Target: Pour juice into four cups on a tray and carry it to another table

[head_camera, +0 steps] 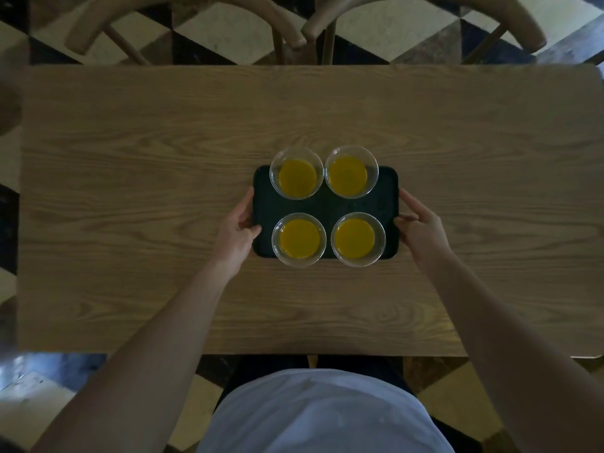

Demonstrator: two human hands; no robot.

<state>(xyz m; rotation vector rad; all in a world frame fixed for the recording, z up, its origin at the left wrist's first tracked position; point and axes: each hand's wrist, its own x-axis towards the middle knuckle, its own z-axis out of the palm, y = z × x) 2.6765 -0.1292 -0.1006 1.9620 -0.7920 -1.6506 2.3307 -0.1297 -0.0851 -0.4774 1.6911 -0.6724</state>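
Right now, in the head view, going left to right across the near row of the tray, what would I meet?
Left hand gripping the tray edge → near-left cup of juice → near-right cup of juice → right hand on the opposite edge.

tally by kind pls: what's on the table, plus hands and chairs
cups with juice: 4
tray: 1
hands, each on a short side of the tray: 2
chairs at the far side of the table: 2
total: 9
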